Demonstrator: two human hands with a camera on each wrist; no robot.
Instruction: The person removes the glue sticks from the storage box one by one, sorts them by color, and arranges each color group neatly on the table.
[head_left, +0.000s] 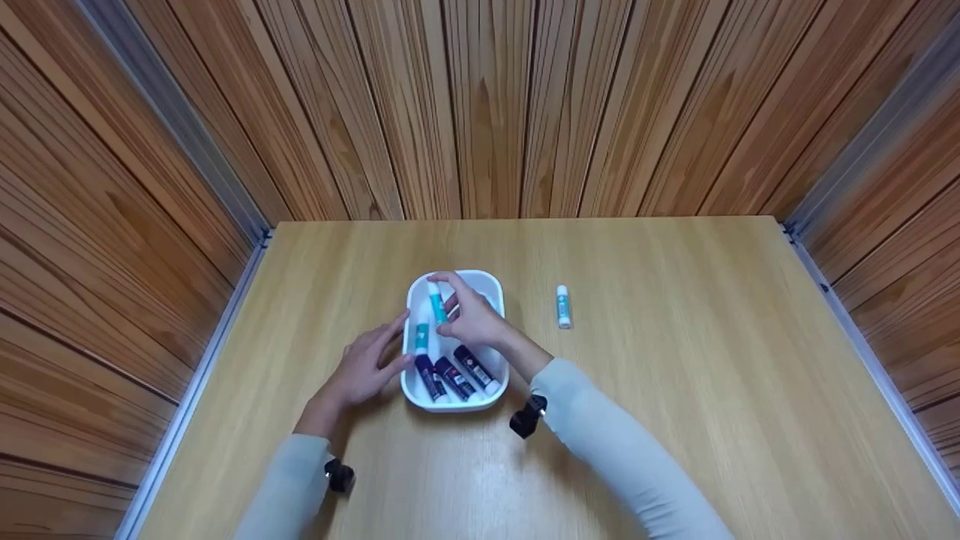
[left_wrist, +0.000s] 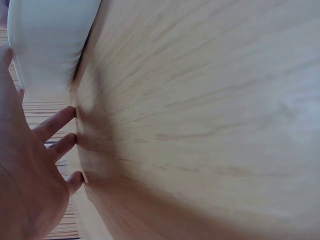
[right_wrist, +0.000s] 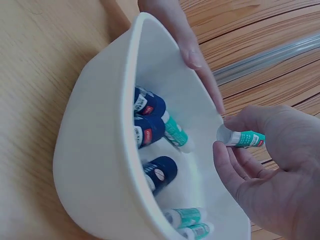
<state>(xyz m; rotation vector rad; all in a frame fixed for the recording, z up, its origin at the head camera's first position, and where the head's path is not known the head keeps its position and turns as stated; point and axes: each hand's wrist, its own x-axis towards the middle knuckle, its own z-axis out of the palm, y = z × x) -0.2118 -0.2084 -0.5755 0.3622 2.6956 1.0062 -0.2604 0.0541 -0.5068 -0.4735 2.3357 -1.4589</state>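
Observation:
My right hand [head_left: 474,319] pinches a teal-and-white glue stick [right_wrist: 250,139] between thumb and fingers, over the far half of a white plastic tub [head_left: 491,289]. Along the tub's left side lies my left hand [head_left: 366,365], fingers spread and fairly straight. In the right wrist view, its thumb and forefinger are at the tub rim; the left wrist view shows other fingertips down at the tabletop. Three dark blue glue sticks [head_left: 454,376] lie in the near end of the tub. Other teal glue sticks [right_wrist: 187,217] are inside too, partly behind the wall in the right wrist view.
Right of the tub, another teal-and-white glue stick [head_left: 563,307] is on the light wooden table [head_left: 675,360]. Wood-plank walls [head_left: 487,112] with grey metal rails [head_left: 199,135] at the corners enclose the table at the back and both sides.

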